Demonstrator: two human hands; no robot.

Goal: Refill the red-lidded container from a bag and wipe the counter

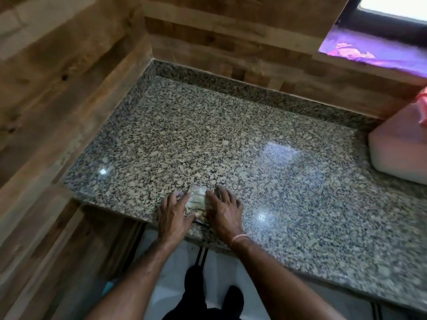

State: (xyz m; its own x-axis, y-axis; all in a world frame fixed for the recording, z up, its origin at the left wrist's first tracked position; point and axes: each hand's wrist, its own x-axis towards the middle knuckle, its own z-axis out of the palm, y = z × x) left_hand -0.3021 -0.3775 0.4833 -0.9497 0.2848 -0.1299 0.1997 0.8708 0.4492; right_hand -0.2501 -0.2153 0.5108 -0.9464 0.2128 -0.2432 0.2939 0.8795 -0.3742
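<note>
A small folded cloth (pixel 198 199), greyish with frayed threads, lies on the speckled granite counter (pixel 231 139) close to its front edge. My left hand (pixel 173 215) rests flat on the cloth's left side. My right hand (pixel 225 211), with a pink band on the wrist, presses on its right side. Both hands have fingers spread and lie on the cloth rather than closing round it. No red-lidded container and no bag can be made out in this view.
Wood-look tiled walls (pixel 57 88) close the counter at the left and back. A pale pink-white box-like object (pixel 397 148) sits on the counter at the right edge. A window sill with purple material (pixel 374 49) is at the upper right. Floor shows below.
</note>
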